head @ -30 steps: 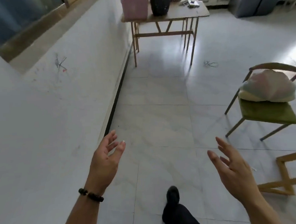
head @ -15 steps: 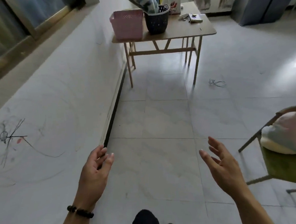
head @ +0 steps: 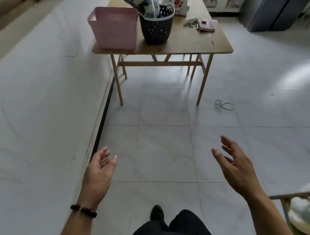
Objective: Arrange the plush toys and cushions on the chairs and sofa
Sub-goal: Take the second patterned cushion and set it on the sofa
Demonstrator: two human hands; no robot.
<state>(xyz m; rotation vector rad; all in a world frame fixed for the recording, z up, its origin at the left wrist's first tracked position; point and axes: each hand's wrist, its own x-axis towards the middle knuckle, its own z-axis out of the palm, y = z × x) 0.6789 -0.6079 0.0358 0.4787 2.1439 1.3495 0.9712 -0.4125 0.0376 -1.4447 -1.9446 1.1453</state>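
Pale floor tiles [head: 163, 149] ran beside a white wall [head: 33, 105] to a wooden tabletop [head: 188, 42] carrying a pink basket [head: 115, 27] and a dark basket [head: 156, 27], with a striped plush toy [head: 142, 1] sticking out of the dark one. A cushion [head: 306, 215] lay on a chair [head: 287, 196] at lower right. The left hand [head: 97, 172] and right hand [head: 235, 165] hovered spread and empty.

We stood in what appeared to be a lived-in home room: pale tiled floor [head: 163, 152], a wooden surface [head: 191, 41] carrying a pink basket [head: 115, 27] and a dark basket [head: 156, 27], and a chair [head: 298, 194] holding a cushion [head: 306, 217].
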